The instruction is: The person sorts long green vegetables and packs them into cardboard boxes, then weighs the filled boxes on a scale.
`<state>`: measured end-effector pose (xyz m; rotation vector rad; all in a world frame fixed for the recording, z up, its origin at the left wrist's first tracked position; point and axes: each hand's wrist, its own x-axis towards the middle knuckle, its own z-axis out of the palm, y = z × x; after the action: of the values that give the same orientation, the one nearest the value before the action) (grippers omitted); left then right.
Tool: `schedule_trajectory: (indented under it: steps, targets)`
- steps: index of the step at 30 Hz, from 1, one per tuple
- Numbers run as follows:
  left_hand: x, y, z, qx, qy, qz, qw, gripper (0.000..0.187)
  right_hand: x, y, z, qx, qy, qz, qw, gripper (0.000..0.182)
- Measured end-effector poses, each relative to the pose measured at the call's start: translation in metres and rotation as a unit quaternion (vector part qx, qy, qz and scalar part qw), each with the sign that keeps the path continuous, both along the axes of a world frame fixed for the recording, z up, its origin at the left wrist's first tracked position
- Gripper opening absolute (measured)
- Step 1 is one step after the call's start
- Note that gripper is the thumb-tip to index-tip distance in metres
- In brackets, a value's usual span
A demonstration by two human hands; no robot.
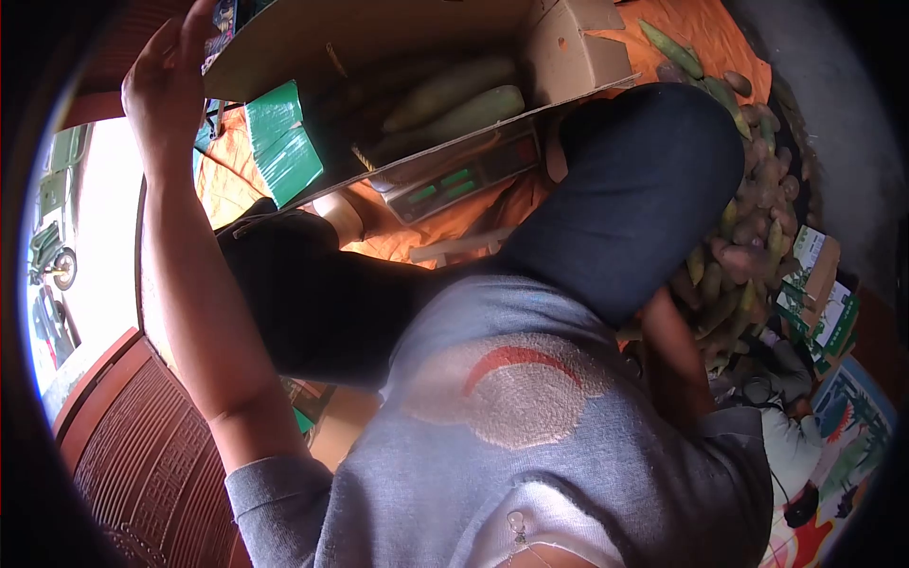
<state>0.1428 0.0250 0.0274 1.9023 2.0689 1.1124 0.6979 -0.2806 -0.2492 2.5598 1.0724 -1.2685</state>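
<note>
My left hand (169, 80) is raised at the upper left, beside the box's left end; its fingers are bent and apart, with nothing visible between them. My right forearm passes down behind my bent knee at the right, and the hand is hidden there. A large open cardboard box (572, 47) stands in front of me, holding long pale-green vegetables (473, 106). Below its near edge shows a scale (454, 185) with lit green displays. A pile of long green and brownish produce (748, 227) lies at the right, near my knee.
An orange sheet (701, 24) lies beneath the box and produce. Small green-and-white cartons (824, 293) stand at the right. Another person in light clothing (791, 445) is at the lower right. A carved reddish-brown wooden panel (156, 454) is at the lower left, beside a bright doorway.
</note>
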Motion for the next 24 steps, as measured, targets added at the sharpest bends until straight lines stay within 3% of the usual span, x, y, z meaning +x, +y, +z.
schedule_trajectory:
  steps: [2,4,5,6,8,9,10,13,18,24]
  targets:
    - [0.022,-0.015,0.013,0.016,-0.134,-0.006,0.991,0.034,0.002,0.01,-0.003,0.0,-0.007,0.003,1.0,0.03]
    - [0.06,-0.042,0.03,0.031,-0.311,-0.226,0.923,0.026,0.003,0.02,-0.004,0.004,-0.013,0.004,1.0,0.03]
    - [0.097,-0.071,0.053,-0.043,-0.37,-0.266,0.889,0.033,0.002,0.018,-0.011,-0.005,-0.016,0.004,1.0,0.03]
    - [0.116,-0.089,0.061,-0.108,-0.449,-0.393,0.795,0.027,0.004,0.021,-0.013,-0.005,-0.018,0.005,1.0,0.03]
    - [0.14,-0.113,0.065,-0.243,-0.572,-0.615,0.486,0.018,0.004,0.029,-0.014,-0.007,-0.024,0.0,1.0,0.03]
    - [0.151,-0.125,0.068,-0.276,-0.593,-0.659,0.371,0.016,0.003,0.034,-0.013,-0.004,-0.025,-0.004,1.0,0.03]
    - [0.159,-0.135,0.068,-0.272,-0.581,-0.699,0.317,0.018,0.004,0.037,-0.013,-0.002,-0.025,-0.01,1.0,0.03]
    - [0.17,-0.16,0.077,-0.303,-0.643,-0.677,0.191,0.036,0.015,0.054,-0.015,0.033,-0.017,-0.041,0.998,0.03]
    - [0.164,-0.169,0.086,-0.382,-0.636,-0.649,0.171,0.039,0.047,0.097,-0.022,0.155,0.074,-0.185,0.968,0.029]
    - [0.162,-0.173,0.096,-0.339,-0.672,-0.633,0.177,0.044,0.103,0.188,0.039,0.331,0.296,-0.331,0.832,0.029]
